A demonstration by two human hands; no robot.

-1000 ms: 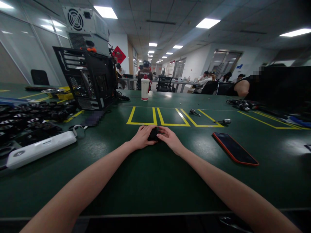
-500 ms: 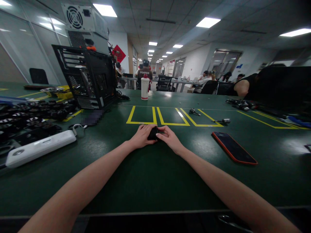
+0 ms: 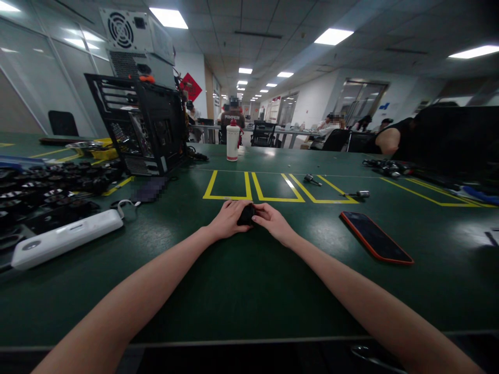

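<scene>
Presumably for steadiness, our left hand (image 3: 226, 219) wraps its grip round the black part (image 3: 245, 215); our right hand (image 3: 275, 224) pinches its side.

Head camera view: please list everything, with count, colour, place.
table: one, green, foreground
tape: many strips, yellow, on table
phone: one, black, right
metal parts: two, silver, right
cup: one, white, far centre
computer case: one, black, left
metal boxes: two, grey, on case
power strip: one, white, left
loose parts: many, black, left
ceiling lights: several, white, overhead
people: several, mixed clothes, background
small object: one, black, centre
left hand: one, bare, on object
right hand: one, bare, touching object
</scene>
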